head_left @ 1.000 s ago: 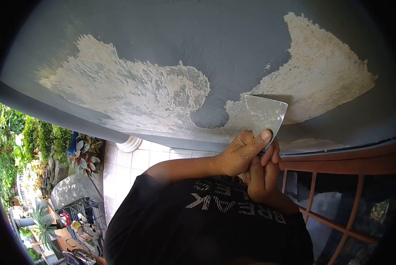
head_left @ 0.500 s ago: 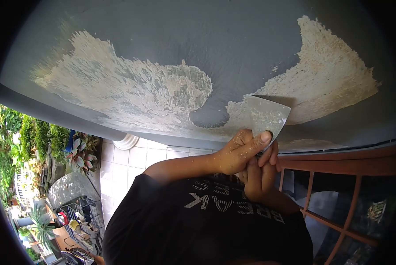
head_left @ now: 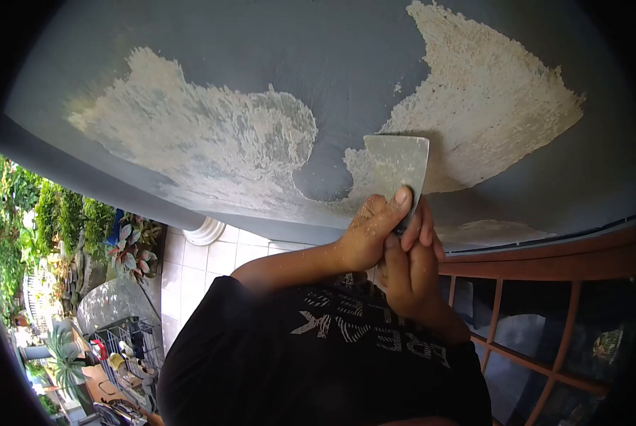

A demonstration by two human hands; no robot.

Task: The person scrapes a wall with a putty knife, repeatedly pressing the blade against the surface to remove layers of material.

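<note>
A wide-bladed putty knife (head_left: 397, 157) points up at the grey painted wall (head_left: 346, 64), its top edge at the border between paint and a rough bare patch. My left hand (head_left: 375, 231) is closed round its handle, thumb pressed at the base of the blade, with pale crumbs on the skin. Just below, my right hand (head_left: 407, 280) is closed at the lower end of the handle, against the left. Most of the handle is hidden by the fingers. A pale scraped patch (head_left: 488, 106) spreads to the right of the blade, and another scraped patch (head_left: 211, 135) to the left.
A brown-framed window (head_left: 531, 270) stands at lower right, close to my right arm. White floor tiles (head_left: 222, 257) and a white column base (head_left: 204, 233) show at left. Beyond are plants (head_left: 69, 213) and a wire rack (head_left: 137, 341) with assorted items.
The putty knife and both hands have shifted left and slightly up in view, and the blade has turned more upright. The right-hand scraped patch appears further left as the view moved.
</note>
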